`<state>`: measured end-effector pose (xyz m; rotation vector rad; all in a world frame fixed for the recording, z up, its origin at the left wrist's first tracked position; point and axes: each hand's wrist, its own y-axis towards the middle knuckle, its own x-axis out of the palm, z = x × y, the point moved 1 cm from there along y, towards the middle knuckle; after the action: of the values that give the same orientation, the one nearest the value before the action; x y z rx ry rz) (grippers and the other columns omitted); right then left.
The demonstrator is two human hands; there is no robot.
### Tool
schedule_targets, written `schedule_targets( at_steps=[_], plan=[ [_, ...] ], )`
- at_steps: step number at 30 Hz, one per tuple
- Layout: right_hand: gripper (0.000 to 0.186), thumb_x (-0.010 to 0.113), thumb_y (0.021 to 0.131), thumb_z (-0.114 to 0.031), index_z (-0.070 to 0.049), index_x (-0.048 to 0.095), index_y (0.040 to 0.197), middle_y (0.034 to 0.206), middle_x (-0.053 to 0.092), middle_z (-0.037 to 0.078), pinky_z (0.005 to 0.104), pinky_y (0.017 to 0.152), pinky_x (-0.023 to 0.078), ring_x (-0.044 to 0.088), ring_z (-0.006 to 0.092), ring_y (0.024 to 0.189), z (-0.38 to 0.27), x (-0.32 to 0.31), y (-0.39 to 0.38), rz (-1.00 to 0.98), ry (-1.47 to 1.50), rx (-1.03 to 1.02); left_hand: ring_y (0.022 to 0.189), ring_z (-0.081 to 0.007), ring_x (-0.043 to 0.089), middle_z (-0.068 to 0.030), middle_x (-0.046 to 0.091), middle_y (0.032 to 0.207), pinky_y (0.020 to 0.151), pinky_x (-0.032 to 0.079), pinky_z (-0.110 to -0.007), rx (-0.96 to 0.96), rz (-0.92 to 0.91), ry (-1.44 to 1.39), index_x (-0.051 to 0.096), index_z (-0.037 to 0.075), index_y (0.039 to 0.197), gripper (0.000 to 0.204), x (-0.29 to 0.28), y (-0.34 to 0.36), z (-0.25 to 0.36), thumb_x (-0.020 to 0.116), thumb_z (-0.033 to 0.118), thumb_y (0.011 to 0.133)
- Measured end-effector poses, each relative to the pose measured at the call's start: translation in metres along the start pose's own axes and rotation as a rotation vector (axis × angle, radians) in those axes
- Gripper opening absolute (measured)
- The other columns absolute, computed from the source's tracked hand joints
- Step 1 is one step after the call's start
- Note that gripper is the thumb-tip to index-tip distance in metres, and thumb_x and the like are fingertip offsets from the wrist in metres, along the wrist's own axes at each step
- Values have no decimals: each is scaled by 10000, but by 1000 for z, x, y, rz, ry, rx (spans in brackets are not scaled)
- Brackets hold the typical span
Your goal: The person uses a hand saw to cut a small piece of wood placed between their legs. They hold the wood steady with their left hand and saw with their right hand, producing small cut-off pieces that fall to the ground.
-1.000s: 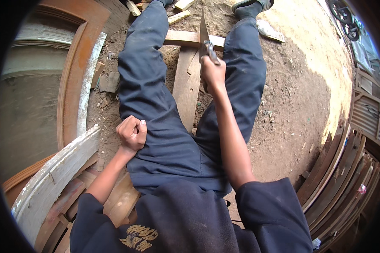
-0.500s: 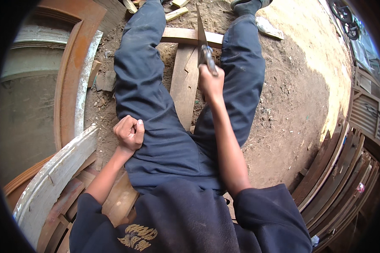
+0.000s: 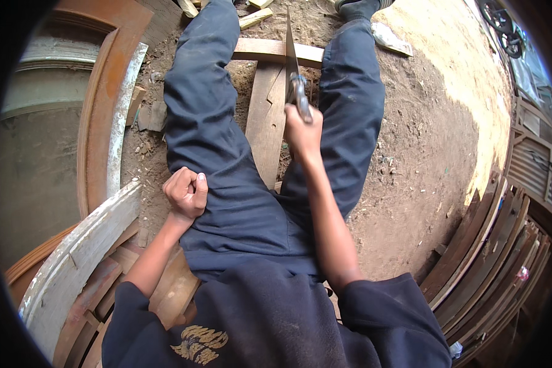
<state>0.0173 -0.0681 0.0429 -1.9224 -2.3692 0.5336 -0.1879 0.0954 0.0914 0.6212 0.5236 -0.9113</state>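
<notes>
My right hand [image 3: 303,130] is closed on the handle of a handsaw [image 3: 294,70], whose long blade points away from me across a wooden batten [image 3: 257,49]. The batten lies crosswise between my trousered lower legs, over a long weathered board [image 3: 265,135] with notches in it. My left hand [image 3: 185,190] rests curled in a fist on my left thigh, with nothing visible in it.
Framed panels [image 3: 95,129] stand at left, beside a curved-looking white plank [image 3: 67,251] and other timber. Wood offcuts [image 3: 254,20] lie on the dirt ahead. A pale scrap [image 3: 391,43] lies by my right foot. Stacked planks [image 3: 478,251] and a motorcycle [image 3: 509,40] are at right.
My right hand has drawn back toward my body with the saw, so the handle sits farther from the batten. My left hand stays on the thigh, shifting only slightly in view.
</notes>
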Motion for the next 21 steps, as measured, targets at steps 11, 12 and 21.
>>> schedule_targets(
  at_steps=[11, 12, 21],
  plan=[
    [261, 562, 823, -73, -34, 423, 607, 536, 402, -17, 311, 466, 322, 373, 63, 508, -6, -19, -49, -21, -62, 25, 426, -196, 347, -59, 346, 523, 432, 287, -341, -7, -4, 13, 419, 54, 601, 268, 1, 0, 3, 601, 76, 797],
    [271, 566, 818, -76, -33, 412, 598, 536, 399, -15, 308, 472, 325, 378, 64, 518, -6, -20, -60, -24, -70, 54, 426, -194, 346, -59, 346, 524, 432, 287, -341, -12, -4, 17, 417, 55, 601, 270, 1, -2, 2, 601, 75, 797],
    [211, 555, 829, -131, -51, 491, 645, 525, 454, -33, 291, 415, 328, 393, 79, 425, -27, 19, 82, 12, -24, 11, 426, -207, 355, -62, 355, 523, 433, 293, -346, 48, -19, 23, 407, 55, 598, 280, 3, 7, 5, 603, 71, 797]
  ],
)
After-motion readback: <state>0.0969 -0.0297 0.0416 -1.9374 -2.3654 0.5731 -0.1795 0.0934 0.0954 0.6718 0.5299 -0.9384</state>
